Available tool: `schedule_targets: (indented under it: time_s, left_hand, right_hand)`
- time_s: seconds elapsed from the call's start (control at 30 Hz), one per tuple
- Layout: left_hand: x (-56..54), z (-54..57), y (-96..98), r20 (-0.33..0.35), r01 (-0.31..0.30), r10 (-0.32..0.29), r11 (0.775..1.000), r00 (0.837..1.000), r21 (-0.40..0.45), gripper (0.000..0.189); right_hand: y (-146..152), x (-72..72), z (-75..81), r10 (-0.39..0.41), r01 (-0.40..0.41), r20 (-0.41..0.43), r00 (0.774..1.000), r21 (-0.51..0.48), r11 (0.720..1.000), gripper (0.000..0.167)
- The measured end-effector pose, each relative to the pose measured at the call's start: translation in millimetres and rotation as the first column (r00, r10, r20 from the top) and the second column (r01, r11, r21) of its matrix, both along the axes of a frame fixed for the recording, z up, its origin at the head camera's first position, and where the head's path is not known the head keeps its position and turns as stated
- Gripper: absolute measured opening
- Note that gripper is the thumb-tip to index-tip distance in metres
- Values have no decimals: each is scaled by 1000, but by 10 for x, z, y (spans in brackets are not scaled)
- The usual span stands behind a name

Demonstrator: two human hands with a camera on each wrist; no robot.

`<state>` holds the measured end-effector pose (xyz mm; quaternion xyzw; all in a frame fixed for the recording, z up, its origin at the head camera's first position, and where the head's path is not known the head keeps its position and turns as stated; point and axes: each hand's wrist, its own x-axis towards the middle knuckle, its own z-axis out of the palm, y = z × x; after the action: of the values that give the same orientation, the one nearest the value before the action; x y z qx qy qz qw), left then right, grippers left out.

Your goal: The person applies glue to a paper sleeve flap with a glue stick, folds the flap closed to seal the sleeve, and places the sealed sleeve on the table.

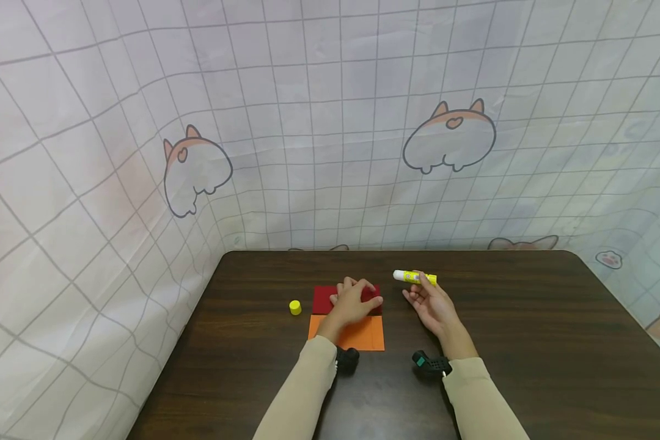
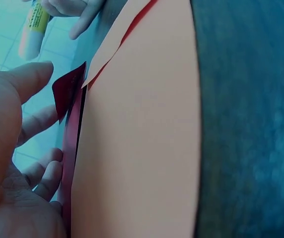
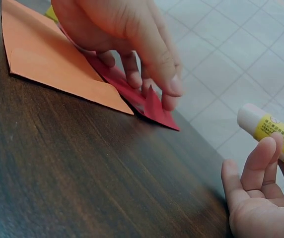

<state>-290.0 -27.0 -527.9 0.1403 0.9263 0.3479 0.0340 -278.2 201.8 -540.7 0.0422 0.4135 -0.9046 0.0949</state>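
Observation:
My left hand (image 1: 354,304) lies over a dark red sheet of paper (image 1: 322,299), its fingertips resting on the sheet and its thumb spread away from the index finger. One near corner of the red paper stands up as a small flap (image 3: 153,105) beside those fingertips. Just in front lies an orange sheet of paper (image 1: 367,336); the left wrist view shows a folded strip with red beneath it at one end. To the right, my right hand (image 1: 436,310) holds an uncapped yellow glue stick (image 1: 412,277) above the table, white end pointing left.
A yellow cap (image 1: 295,307) stands on the dark wooden table (image 1: 242,366), left of the red paper. Behind the table hangs a white gridded cloth (image 1: 319,153) with cartoon animal prints, which also runs along the left side.

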Motion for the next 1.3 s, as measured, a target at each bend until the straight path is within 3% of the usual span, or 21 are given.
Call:
schedule_targets:
  time_s: [0.43, 0.73, 1.03, 1.3]
  left_hand:
    - [-26, -71, 23, 4, -20, 20, 1000, 1000, -11, 20]
    - [-6, -48, 29, 12, -23, 23, 1000, 1000, 12, 11]
    - [13, -23, 38, 0, -28, 28, 1000, 1000, -7, 12]
    - [-4, -17, 27, 44, -36, 34, 999, 998, 33, 13]
  right_hand:
    - [0, 1, -6, -1, 1, -5, 1000, 3, 1000, 35]
    - [-5, 10, -5, -5, 5, -14, 1000, 22, 1000, 34]
    - [-4, 16, 8, -4, 5, -8, 1000, 24, 1000, 34]
    - [-9, 12, 15, -4, 4, -12, 1000, 24, 1000, 29]
